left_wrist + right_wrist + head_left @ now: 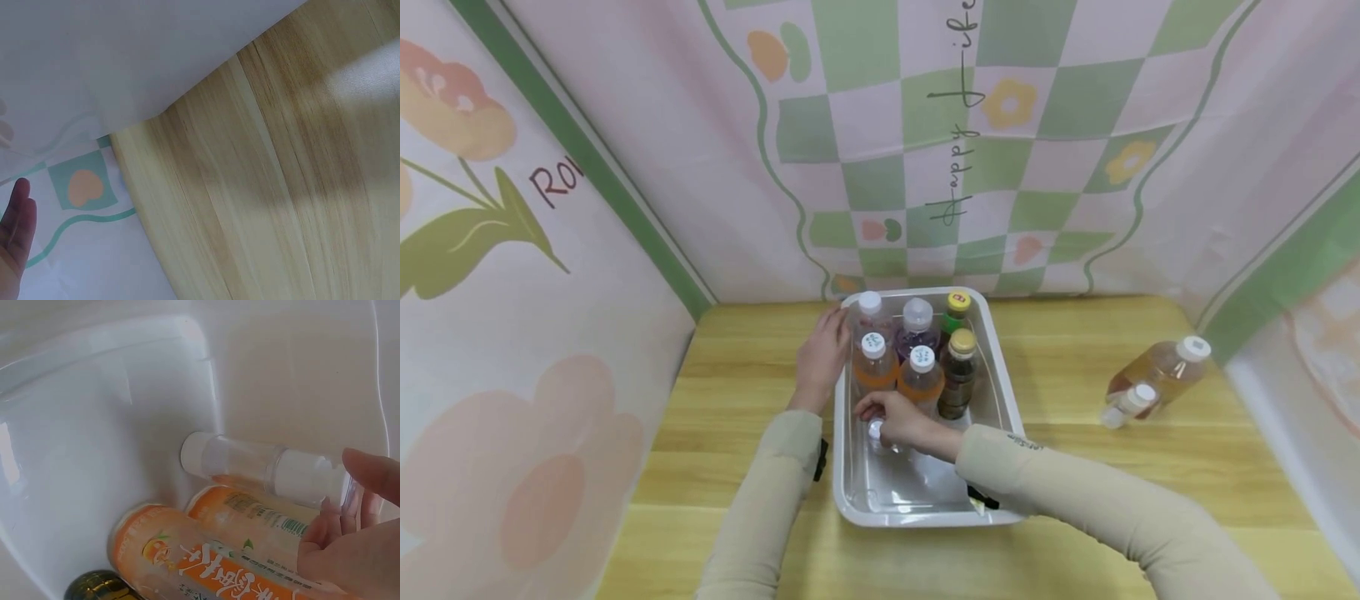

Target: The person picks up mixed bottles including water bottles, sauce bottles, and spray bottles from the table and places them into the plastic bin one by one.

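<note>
Inside the grey-white plastic bin (925, 518), my right hand (908, 423) pinches a small clear bottle with a white cap (876, 431) between thumb and fingers. In the right wrist view this bottle (244, 464) stands on the bin floor beside two orange-labelled drink bottles (156, 537), its upper end between the thumb (372, 472) and curled fingers. My left hand (822, 360) rests along the bin's left rim with its fingers extended; the left wrist view catches only its fingers (20, 219) at the edge.
Behind the right hand stand several bottles, including a dark one with a gold cap (958, 379) and a yellow-capped green one (957, 312). On the wooden table (737, 500) to the right are an amber bottle (1161, 375) and a small white-capped bottle (1131, 406). A patterned curtain (880, 125) borders the back.
</note>
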The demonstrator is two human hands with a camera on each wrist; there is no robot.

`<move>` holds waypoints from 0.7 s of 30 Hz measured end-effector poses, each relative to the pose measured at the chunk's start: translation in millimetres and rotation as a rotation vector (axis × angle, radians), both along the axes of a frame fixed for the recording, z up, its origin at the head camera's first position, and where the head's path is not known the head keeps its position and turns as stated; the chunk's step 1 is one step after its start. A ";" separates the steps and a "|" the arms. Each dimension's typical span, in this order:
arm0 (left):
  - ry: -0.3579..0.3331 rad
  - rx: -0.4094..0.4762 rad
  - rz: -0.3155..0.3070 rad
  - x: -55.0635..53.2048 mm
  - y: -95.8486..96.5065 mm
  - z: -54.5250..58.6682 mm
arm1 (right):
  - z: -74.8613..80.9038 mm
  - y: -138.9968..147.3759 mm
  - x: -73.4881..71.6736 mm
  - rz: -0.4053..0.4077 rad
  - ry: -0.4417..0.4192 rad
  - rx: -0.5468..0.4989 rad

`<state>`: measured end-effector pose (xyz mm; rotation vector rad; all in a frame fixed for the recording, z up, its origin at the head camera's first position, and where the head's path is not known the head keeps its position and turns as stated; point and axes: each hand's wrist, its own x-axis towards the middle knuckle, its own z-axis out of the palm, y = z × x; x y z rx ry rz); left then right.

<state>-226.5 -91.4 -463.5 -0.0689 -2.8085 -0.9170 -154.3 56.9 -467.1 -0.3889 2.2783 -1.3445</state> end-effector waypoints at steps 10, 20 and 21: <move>-0.031 -0.013 0.003 -0.5 0.4 0.3 | 3.5 -3.7 1.8 -0.066 -0.065 -0.039; -0.029 -0.016 0.005 -0.6 0.7 1.2 | 19.8 -2.1 4.2 -0.016 -0.068 -0.040; -0.028 -0.016 0.005 -0.6 0.8 1.4 | 21.5 -1.4 4.4 -0.004 -0.065 -0.038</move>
